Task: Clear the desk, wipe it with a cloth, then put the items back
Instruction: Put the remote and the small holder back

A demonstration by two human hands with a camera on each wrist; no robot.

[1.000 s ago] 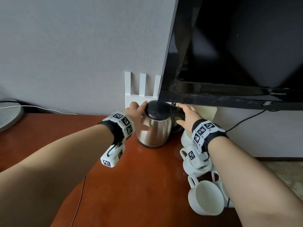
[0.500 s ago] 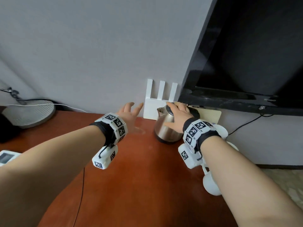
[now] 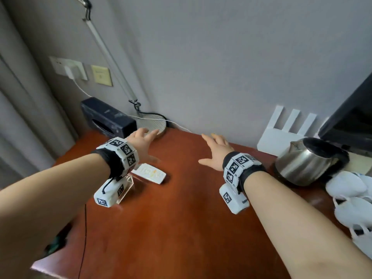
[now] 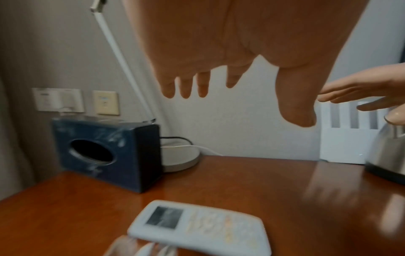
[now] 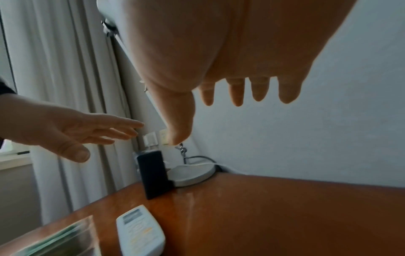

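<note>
Both my hands hover empty over the red-brown desk (image 3: 181,218), fingers spread. My left hand (image 3: 141,142) is above the white remote control (image 3: 150,173), close to the round lamp base (image 3: 154,123). My right hand (image 3: 216,151) hangs over the bare middle of the desk, left of the steel kettle (image 3: 306,164). From the left wrist view the left hand (image 4: 219,69) shows straight fingers above the remote control (image 4: 201,230). The right hand (image 5: 230,83) is likewise flat and holds nothing.
A black tissue box (image 3: 108,117) stands at the back left beside the lamp base. A white router (image 3: 287,135) leans on the wall, with a TV (image 3: 354,117) at the right. White cups (image 3: 348,188) lie by the kettle. A clear stand (image 3: 127,187) sits under my left wrist.
Both hands have let go of the kettle and moved left across the desk. The view has swung left, so the kettle now stands at the right.
</note>
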